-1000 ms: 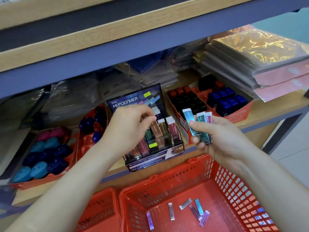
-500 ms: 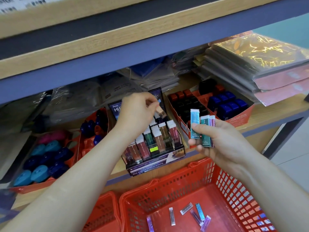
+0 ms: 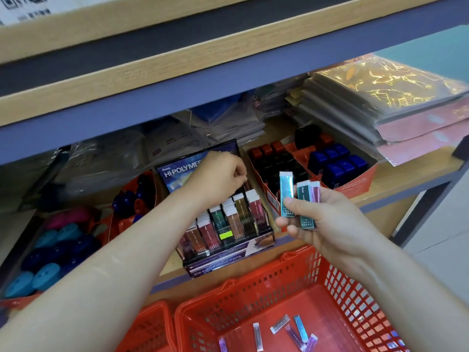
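1. Left hand (image 3: 218,179): it is now at the back row of the display stand (image 3: 223,260), against the header card (image 3: 175,174), at 12 o'clock of the stand. A second ago it sat over the middle rows, and half a second ago it lifted a brown eraser clear. The fingers are curled under. I cannot tell whether that eraser is still pinched or already in a slot.
2. Right hand (image 3: 330,224): at 3 o'clock of the stand, gripping three slim erasers (image 3: 286,194) fanned upright (blue, green, pink) with the thumb across their lower ends. The fan has drifted slightly upward and the count is unchanged.
3. Reading: I judge this to be sorting erasers by colour into the stand. One piece is in transit to the rear row and three are waiting in the right hand.
4. Red basket (image 3: 253,298): at 6 o'clock, below the shelf. Loose erasers (image 3: 279,325) lie on its floor and have not moved over the last second.
5. Hidden or unclear:
   - The left fingertips and the rear slots sit behind the knuckles.
   - The right half of the header card is covered by the hand.
   - A second basket (image 3: 149,329) at 7 o'clock is cut off by the frame edge, as is the near side of the red one.
   - The printing on the held sleeves is too small to read.
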The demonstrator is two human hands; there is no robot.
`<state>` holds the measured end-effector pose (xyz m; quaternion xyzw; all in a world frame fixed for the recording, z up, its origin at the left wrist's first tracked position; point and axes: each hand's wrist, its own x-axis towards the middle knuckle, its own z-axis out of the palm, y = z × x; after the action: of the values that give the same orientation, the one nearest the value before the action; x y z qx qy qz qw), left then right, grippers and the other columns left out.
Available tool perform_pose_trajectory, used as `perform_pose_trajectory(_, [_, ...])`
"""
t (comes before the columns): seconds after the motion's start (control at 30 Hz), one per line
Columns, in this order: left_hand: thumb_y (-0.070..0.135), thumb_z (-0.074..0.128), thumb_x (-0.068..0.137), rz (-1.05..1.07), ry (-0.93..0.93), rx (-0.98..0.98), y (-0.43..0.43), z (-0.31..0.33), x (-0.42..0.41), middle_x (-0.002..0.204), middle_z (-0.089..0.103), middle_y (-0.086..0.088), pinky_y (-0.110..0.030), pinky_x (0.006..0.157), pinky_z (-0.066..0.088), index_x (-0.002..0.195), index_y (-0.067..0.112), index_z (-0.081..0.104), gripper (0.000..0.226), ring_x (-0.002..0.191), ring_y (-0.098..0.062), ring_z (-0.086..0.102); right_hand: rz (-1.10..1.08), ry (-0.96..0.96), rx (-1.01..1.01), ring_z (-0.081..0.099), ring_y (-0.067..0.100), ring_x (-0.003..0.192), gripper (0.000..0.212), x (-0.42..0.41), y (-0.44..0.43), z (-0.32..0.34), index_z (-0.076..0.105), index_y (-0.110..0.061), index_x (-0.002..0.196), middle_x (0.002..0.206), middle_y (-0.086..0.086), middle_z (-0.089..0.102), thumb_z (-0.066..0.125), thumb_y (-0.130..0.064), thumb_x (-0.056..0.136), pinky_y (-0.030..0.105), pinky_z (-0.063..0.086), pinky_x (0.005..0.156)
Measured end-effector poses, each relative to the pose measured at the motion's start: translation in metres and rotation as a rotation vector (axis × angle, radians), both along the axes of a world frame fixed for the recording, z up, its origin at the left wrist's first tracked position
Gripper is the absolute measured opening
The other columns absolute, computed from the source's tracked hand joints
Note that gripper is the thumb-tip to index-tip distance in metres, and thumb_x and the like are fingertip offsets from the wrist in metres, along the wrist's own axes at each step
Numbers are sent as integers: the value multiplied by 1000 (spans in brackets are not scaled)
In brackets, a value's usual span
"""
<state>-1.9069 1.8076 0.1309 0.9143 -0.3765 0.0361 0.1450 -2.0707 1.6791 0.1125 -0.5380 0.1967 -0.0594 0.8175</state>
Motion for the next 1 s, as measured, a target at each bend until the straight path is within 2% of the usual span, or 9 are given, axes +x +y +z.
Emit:
perform_pose_trajectory(0.17, [22, 67, 90, 2, -10, 62, -5, -12, 4, 95, 71, -2, -33, 81, 53, 101, 14, 73, 15, 89, -16, 65, -8, -5, -35, 50, 8, 52, 9, 3, 1, -3, 65, -12, 85, 66, 1, 57, 68, -4, 87, 16, 38, 42])
perform_pose_trajectory(0.3, [24, 66, 90, 47, 30, 6, -6, -2, 1, 101, 71, 4, -20, 78, 46, 111, 17, 72, 22, 87, -7, 61, -21, -10, -45, 40, 7, 52, 17, 5, 1, -6, 67, -16, 76, 64, 1, 51, 69, -3, 86, 16, 33, 41])
perform_pose_trajectory(0.37, [26, 60, 95, 75, 177, -192, -3, 8, -11, 95, 71, 12, -12, 70, 43, 106, 19, 73, 19, 76, 3, 58, -12, -12, -48, 39, 6, 52, 15, 6, 1, -6, 67, -15, 78, 61, -2, 51, 68, -3, 86, 15, 32, 41])
perform_pose_trajectory(0.43, [29, 58, 96, 46, 490, -390, 2, 20, -27, 86, 74, 7, -17, 65, 47, 99, 17, 74, 21, 66, 1, 59, 7, -16, -67, 37, 7, 52, 10, 7, 1, -7, 67, -12, 82, 59, -4, 50, 68, -3, 86, 16, 30, 42])
perform_pose_trajectory(0.53, [25, 69, 88, -38, 730, -382, 8, 34, -46, 80, 75, 0, -19, 63, 52, 97, 14, 74, 15, 65, -8, 65, 47, -27, -106, 34, 7, 52, 6, 8, 5, -7, 67, -6, 92, 57, -5, 47, 69, -5, 86, 17, 29, 42])
perform_pose_trajectory(0.63, [11, 75, 81, -5, 686, -476, 17, 42, -48, 77, 74, -7, -20, 63, 54, 92, 10, 73, 11, 67, -12, 68, 58, -34, -40, 39, 7, 54, 19, 9, 9, -4, 68, -5, 108, 68, 2, 54, 65, -4, 88, 18, 33, 45])
perform_pose_trajectory(0.73, [5, 70, 84, 125, 598, -611, 41, 50, -37, 78, 75, -7, -18, 63, 56, 92, 12, 69, 11, 69, -13, 71, 44, -44, 183, 59, 11, 69, 31, 10, 7, 0, 60, -7, 118, 93, 14, 67, 60, 2, 88, 22, 48, 58])
perform_pose_trajectory(0.83, [3, 67, 87, 202, 513, -605, 67, 48, -29, 74, 74, -5, -20, 63, 56, 87, 17, 68, 15, 69, -14, 71, 75, -67, 272, 73, 21, 90, 25, 8, 6, 4, 56, -3, 118, 102, 17, 74, 49, 4, 95, 31, 61, 73])
perform_pose_trajectory(1.0, [8, 67, 88, 210, 350, -494, 85, 33, -35, 70, 72, 0, -36, 73, 59, 81, 24, 68, 18, 70, -16, 72, 85, -20, 127, 74, 26, 88, 15, 7, 16, 6, 62, -1, 108, 100, 16, 75, 52, -6, 98, 24, 60, 62])
